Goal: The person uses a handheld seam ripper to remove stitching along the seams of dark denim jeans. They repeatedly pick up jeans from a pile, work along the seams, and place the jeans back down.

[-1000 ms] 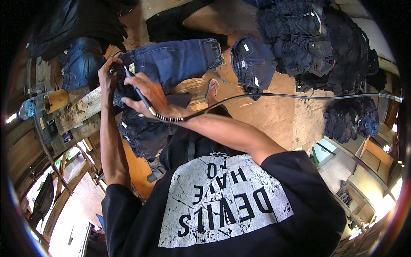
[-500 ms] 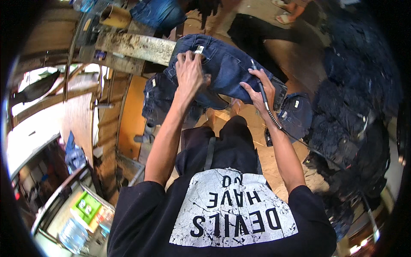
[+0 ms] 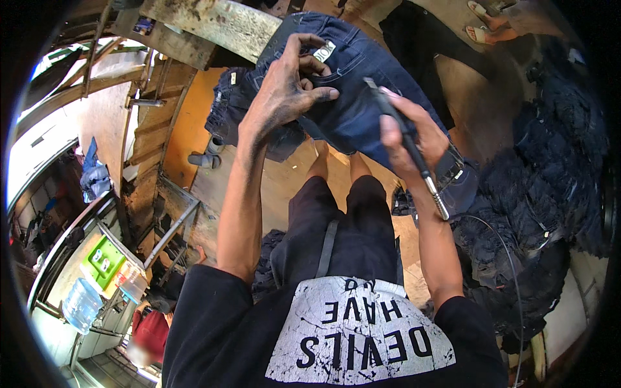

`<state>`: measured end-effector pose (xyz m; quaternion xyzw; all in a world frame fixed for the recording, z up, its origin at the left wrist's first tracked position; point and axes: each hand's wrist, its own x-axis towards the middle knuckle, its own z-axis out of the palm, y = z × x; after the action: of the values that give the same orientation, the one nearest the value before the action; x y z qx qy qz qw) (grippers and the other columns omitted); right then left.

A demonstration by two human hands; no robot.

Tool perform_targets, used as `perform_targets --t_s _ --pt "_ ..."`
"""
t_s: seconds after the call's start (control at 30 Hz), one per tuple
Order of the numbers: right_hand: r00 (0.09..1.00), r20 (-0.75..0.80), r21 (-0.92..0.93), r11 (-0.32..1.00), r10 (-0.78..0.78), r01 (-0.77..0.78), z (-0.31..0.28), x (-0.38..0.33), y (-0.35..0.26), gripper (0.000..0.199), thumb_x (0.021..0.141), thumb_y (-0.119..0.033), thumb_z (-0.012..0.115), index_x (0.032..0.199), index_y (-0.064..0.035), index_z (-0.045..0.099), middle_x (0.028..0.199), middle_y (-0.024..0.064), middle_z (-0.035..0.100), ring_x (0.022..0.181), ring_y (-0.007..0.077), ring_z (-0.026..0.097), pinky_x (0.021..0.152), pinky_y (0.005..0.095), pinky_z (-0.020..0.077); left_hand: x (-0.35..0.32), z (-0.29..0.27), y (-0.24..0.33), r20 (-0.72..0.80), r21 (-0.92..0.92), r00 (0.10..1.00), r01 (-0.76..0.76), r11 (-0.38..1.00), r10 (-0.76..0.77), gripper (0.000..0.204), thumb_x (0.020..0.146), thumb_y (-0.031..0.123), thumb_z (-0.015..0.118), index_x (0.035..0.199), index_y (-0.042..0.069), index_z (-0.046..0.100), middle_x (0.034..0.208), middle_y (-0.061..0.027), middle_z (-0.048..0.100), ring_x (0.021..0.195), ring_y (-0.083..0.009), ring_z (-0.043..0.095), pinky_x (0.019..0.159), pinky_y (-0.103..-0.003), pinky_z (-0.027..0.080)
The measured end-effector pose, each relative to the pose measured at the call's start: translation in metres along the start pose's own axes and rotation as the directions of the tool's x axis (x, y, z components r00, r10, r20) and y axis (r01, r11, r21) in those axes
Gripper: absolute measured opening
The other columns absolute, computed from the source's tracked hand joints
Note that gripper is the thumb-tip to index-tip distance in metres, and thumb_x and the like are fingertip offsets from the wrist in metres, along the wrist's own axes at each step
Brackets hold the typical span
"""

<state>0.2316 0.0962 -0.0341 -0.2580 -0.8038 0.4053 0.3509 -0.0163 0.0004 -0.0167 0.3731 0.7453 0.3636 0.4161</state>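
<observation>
Jeans (image 3: 349, 110) lie beneath parted left fingers (image 3: 314, 64), right fingers (image 3: 410, 106) gripping a black tool (image 3: 409, 143); a green tray (image 3: 108, 246) holds pale objects (image 3: 105, 266).

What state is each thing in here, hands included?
Left hand: over the jeans, thumb apart from its curled fingers.
Right hand: closed around the pen-like tool.
Pen-like tool: held, cable attached; whether its tip touches cloth is unclear.
Dark blue jeans: laid out, pocket side up.
White label: on the jeans, by the left fingers.
Grey slippers: unworn, on the floor.
Dark garments: heaped at right.
</observation>
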Motion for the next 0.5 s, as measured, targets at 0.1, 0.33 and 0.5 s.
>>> perform_targets --t_s 0.1,0.33,0.5 --pt "0.988 -0.019 0.067 0.985 -0.156 0.157 0.041 0.015 0.008 0.028 0.083 -0.003 0.080 0.110 0.0033 0.079 0.106 0.0196 0.082 0.097 0.0325 0.083 0.089 0.0397 0.0669 0.000 0.003 -0.012 -0.029 0.018 0.998 -0.063 0.998 0.063 0.084 0.077 0.003 0.097 0.146 0.010 0.049 0.107 -0.0043 0.077 0.069 -0.0037 0.055 0.063 -0.021 0.046" --pt "0.982 0.111 0.026 0.988 -0.152 0.150 0.051 0.013 0.012 0.028 0.091 -0.002 0.075 0.118 0.0039 0.075 0.119 0.0242 0.080 0.115 0.0347 0.079 0.102 0.0421 0.0629 0.004 -0.002 -0.019 0.060 -0.171 0.998 0.041 0.984 -0.031 0.068 0.083 0.008 0.093 0.137 0.008 0.052 0.105 -0.0037 0.074 0.069 -0.0086 0.056 0.063 -0.025 0.046" --pt "0.982 0.118 0.016 0.989 -0.150 0.149 0.055 0.013 0.013 0.029 0.088 -0.003 0.077 0.116 0.0029 0.076 0.114 0.0233 0.081 0.111 0.0346 0.080 0.100 0.0422 0.0636 0.003 -0.003 -0.012 0.037 -0.294 0.997 0.082 0.952 -0.074 0.077 0.080 -0.004 0.091 0.138 0.010 0.042 0.099 -0.0026 0.071 0.070 -0.0028 0.051 0.062 -0.019 0.040"
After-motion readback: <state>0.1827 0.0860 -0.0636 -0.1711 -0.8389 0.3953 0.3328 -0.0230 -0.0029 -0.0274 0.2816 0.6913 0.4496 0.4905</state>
